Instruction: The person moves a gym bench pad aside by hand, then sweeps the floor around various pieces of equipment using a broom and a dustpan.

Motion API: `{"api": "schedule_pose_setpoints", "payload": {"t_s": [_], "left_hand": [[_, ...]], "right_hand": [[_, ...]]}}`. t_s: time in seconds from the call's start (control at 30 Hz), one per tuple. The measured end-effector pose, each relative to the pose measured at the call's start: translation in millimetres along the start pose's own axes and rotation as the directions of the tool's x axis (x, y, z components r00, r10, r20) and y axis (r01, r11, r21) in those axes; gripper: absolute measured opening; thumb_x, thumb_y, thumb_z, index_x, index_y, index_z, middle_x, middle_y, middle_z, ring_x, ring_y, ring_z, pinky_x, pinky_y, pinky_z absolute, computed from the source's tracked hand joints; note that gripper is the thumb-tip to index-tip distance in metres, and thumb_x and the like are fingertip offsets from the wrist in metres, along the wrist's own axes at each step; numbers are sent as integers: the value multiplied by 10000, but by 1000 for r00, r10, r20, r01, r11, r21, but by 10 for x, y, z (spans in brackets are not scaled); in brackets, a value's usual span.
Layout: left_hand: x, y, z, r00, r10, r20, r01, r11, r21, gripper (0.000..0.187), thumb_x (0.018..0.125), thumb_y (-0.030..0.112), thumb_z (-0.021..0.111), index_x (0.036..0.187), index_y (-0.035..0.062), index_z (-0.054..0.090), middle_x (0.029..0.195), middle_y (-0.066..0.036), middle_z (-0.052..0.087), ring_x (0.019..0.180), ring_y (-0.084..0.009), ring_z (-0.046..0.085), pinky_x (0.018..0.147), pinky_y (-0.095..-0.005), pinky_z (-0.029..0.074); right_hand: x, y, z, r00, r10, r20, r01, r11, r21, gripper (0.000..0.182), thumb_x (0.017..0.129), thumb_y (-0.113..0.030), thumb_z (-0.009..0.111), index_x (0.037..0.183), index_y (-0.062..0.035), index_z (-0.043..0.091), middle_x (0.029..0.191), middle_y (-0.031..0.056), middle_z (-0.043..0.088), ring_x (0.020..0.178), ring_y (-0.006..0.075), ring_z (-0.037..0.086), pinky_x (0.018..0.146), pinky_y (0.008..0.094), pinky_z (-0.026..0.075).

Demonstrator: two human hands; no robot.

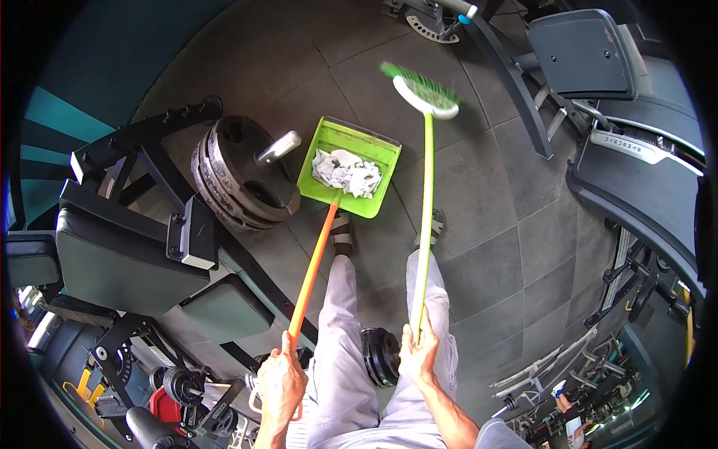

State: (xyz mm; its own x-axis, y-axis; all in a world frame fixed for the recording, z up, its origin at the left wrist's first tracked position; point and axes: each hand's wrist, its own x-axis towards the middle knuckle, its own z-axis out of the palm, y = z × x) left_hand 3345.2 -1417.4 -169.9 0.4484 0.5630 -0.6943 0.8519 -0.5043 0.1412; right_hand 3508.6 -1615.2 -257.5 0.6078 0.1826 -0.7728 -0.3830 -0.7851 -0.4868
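Note:
My left hand (pixel 283 385) is closed round the upper end of an orange handle (pixel 313 277). That handle runs up to a green dustpan (pixel 385 187), which holds crumpled white paper (pixel 348 173). Wrapped round a yellow-green broom handle (pixel 426 209) is my right hand (pixel 419 352). At its far end the broom head (pixel 425 93), white with green bristles, is right of the dustpan and farther forward, apart from it.
Weight plates (pixel 243 176) on a rack stand just left of the dustpan. A padded bench (pixel 127 262) is at the left. Gym machines (pixel 580 56) line the right side. Dark plates (pixel 380 358) lie between my legs. A person (pixel 576 430) shows at lower right.

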Motion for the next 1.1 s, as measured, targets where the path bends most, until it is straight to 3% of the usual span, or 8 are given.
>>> {"api": "schedule_pose_setpoints", "payload": {"t_s": [0.23,0.47,0.5,0.57,0.77,0.8,0.9,1.1], "left_hand": [[9,17,-4,1000,27,-11,-27,998,50,411,854,31,543,1230,-130,500,639,-172,602,545,-286,610,538,-357,507],[0,91,2,998,30,-53,-27,998,64,415,856,36,551,1231,-133,500,659,-182,600,542,-296,601,554,-368,504],[0,110,-2,997,29,-65,-25,997,68,414,856,36,553,1229,-135,500,663,-186,599,540,-298,599,549,-370,502],[19,126,-5,1000,-11,-14,12,998,54,417,855,35,558,1230,-136,500,668,-193,597,543,-303,599,534,-377,496],[76,248,-66,935,-254,245,248,967,55,477,869,69,542,1315,-75,453,823,-249,633,737,-388,638,692,-451,515],[45,193,-1,989,-102,109,96,993,62,470,877,52,538,1313,-99,449,705,-210,612,561,-326,604,524,-418,486],[90,329,-64,969,-186,164,172,980,99,481,882,58,528,1339,-66,439,859,-244,625,709,-351,626,618,-436,499],[130,535,-141,932,-302,201,289,953,93,512,893,68,536,1395,37,441,957,-222,622,870,-358,596,810,-448,463]], "right_hand": [[964,-606,62,780,-625,-16,606,763,-224,498,909,-73,586,1362,54,425,1029,311,639,909,336,691,708,357,546],[1387,-884,166,964,-214,157,177,959,221,517,938,-102,571,1429,-90,407,560,-31,458,413,59,400,383,238,362],[1213,-835,44,984,-43,175,20,992,128,520,926,-67,580,1419,-59,412,678,14,541,509,89,503,456,225,434],[1009,-314,-189,899,-433,73,438,894,-97,488,900,-47,601,1348,68,446,1178,234,609,1040,251,631,808,280,520],[1391,231,-824,889,-350,296,397,910,-116,512,909,-99,524,1377,75,413,967,166,666,873,147,627,765,308,512],[1735,179,-815,878,-364,311,428,888,-169,497,921,-164,546,1348,71,444,871,238,659,785,261,693,719,330,531],[3064,120,-700,776,-563,285,626,743,-235,477,932,-194,573,1331,48,475,1282,275,535,1240,335,508,1008,373,434],[4438,472,-1380,884,-429,184,456,878,-147,462,896,-181,650,1311,-13,540,1222,157,634,1094,165,603,903,286,470]]}}
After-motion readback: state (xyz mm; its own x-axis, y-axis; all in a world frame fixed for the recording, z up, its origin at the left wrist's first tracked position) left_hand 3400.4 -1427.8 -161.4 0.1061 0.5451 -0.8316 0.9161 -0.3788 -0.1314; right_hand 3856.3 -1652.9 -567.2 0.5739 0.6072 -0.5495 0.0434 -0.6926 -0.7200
